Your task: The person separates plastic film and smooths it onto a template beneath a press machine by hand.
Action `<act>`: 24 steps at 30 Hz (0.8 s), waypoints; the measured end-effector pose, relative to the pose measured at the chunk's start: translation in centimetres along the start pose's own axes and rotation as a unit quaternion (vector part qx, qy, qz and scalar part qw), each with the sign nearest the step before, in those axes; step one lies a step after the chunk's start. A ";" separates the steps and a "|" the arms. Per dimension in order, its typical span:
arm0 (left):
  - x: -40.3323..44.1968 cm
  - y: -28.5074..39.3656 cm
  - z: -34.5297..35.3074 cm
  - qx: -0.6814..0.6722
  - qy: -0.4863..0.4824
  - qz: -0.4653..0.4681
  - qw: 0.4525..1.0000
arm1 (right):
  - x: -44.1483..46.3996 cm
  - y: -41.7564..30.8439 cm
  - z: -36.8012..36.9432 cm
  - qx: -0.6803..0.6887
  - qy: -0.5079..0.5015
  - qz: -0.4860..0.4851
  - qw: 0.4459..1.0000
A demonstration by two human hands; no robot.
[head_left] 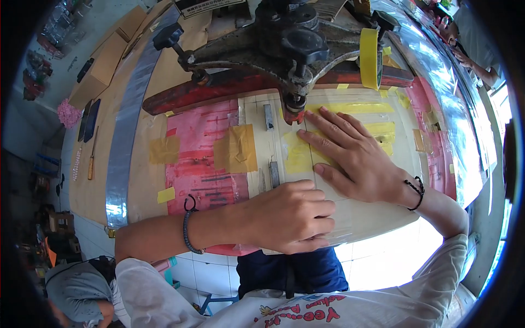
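Note:
My right hand [355, 158] lies flat with its fingers spread on a pale board [377, 213] that has yellow tape strips [380, 131] stuck on it. Its fingertips are close to the red tip under a black metal clamp frame [301, 49]. My left hand [301, 218] is closed in a fist over the near part of the board; what its fingers hold, if anything, is hidden. Two small grey metal bars [268, 117] lie on the board, the nearer one just beyond my left fist. Brown tape [240, 148] crosses onto a red-stained sheet [205, 164] at left.
A long red bar [219, 93] sits under the clamp frame across the far side. A roll of yellow tape [370, 58] hangs on the frame's right arm. A thin-handled tool [92, 158] and a dark phone-like object [90, 120] lie at far left. Other people [82, 290] are nearby.

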State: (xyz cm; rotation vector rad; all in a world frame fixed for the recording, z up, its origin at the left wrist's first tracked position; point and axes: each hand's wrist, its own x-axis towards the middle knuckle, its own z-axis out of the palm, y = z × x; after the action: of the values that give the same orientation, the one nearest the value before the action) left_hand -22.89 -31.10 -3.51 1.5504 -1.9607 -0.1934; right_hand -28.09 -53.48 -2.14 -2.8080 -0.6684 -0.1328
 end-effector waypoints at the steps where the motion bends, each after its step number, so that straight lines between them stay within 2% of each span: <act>1: 0.0 0.0 0.0 0.003 0.004 0.010 1.000 | 0.0 0.0 0.0 -0.001 0.003 0.002 1.000; 9: -0.5 0.1 0.9 -0.018 0.026 0.082 0.996 | 0.0 -0.2 -0.1 0.000 0.006 0.008 1.000; 12: -0.9 0.5 0.9 -0.005 -0.017 0.121 0.992 | 0.1 -0.2 -0.1 -0.001 0.005 0.008 1.000; 18: -0.9 0.6 1.0 -0.010 -0.023 0.121 0.992 | 0.0 -0.1 0.0 0.009 0.006 0.008 1.000; 24: -0.9 0.7 0.9 0.026 -0.033 0.112 0.993 | -0.3 -0.3 -0.6 0.093 0.117 -0.009 0.989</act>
State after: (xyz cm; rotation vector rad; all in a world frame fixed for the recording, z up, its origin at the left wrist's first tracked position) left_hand -23.86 -30.28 -4.17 1.3579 -2.1897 -0.1007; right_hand -28.47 -53.52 -1.53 -2.5554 -0.6165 -0.3754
